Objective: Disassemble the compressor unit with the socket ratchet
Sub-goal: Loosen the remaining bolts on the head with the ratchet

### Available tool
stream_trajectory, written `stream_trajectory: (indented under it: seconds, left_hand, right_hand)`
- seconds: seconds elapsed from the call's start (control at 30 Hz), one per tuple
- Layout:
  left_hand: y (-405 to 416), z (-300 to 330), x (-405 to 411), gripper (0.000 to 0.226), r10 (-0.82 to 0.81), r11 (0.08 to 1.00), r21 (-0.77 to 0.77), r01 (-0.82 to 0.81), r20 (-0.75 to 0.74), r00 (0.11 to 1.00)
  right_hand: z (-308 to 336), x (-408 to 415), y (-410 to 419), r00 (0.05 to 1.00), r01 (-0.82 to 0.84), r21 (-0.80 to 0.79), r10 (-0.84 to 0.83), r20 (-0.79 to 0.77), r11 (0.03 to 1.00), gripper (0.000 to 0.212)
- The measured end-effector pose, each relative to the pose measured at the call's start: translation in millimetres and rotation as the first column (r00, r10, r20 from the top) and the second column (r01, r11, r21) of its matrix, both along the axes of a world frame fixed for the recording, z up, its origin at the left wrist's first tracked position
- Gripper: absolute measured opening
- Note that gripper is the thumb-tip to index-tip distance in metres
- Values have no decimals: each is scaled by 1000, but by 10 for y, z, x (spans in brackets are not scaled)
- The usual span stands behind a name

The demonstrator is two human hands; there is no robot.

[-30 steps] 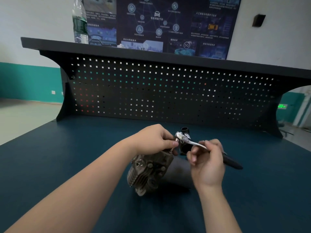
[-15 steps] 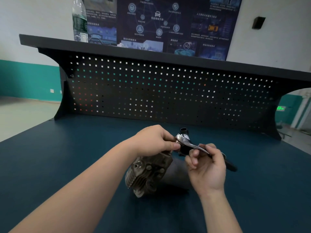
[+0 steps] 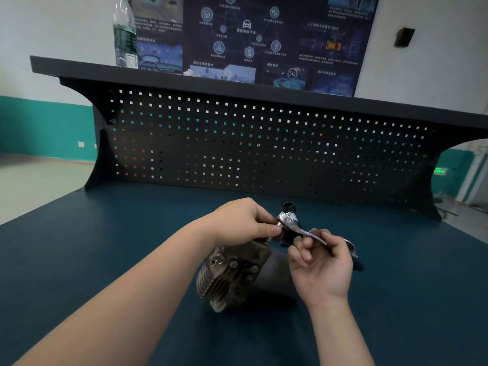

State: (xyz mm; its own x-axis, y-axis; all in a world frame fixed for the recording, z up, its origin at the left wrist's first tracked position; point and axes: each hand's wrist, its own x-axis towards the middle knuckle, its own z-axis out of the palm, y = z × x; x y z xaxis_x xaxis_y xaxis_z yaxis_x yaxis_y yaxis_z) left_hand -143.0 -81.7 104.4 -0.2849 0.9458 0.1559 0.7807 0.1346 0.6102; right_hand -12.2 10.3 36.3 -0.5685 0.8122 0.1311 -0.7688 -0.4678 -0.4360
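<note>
Ratchet handle (image 3: 314, 233) lower, both hands' fingers (image 3: 299, 248) clamped on it, compressor (image 3: 232, 273) beneath, bottle (image 3: 124, 35) behind.

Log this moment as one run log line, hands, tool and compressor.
left hand: pinches socket at ratchet head | right hand: grips socket ratchet handle | compressor unit: lying on table | step: socket on top fastener

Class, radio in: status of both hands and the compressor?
Left hand pinching chrome socket ratchet head. Right hand gripping its handle. Finned grey metal compressor on bench. No obstructions.
</note>
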Motion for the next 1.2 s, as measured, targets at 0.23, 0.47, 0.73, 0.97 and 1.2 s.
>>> stream_trajectory:
  seconds: [0.23,0.47,0.73,0.97,1.2]
  left_hand:
    - [-16,-46,-43,13,-41,998,39,41,16,999]
    - [-13,-3,2,16,-9,1000,9,9,-3,1000]
    - [-10,-50,0,12,3,999,49,-2,-23,1000]
    - [-6,-25,-8,20,1,1000,-31,-3,-48,999]
    - [30,-46,23,13,87,995,51,-83,-69,994]
  right_hand:
    - [-99,56,-460,432,423,906,-873,-224,-23,21]
    - [37,87,34,997,28,109,-36,70,994,15]
    - [-15,61,-344,401,407,903,-861,-312,-138,23]
    - [13,124,90,992,67,271,-94,85,960,17]
    - [-54,-91,-17,933,330,249,-355,62,911,21]
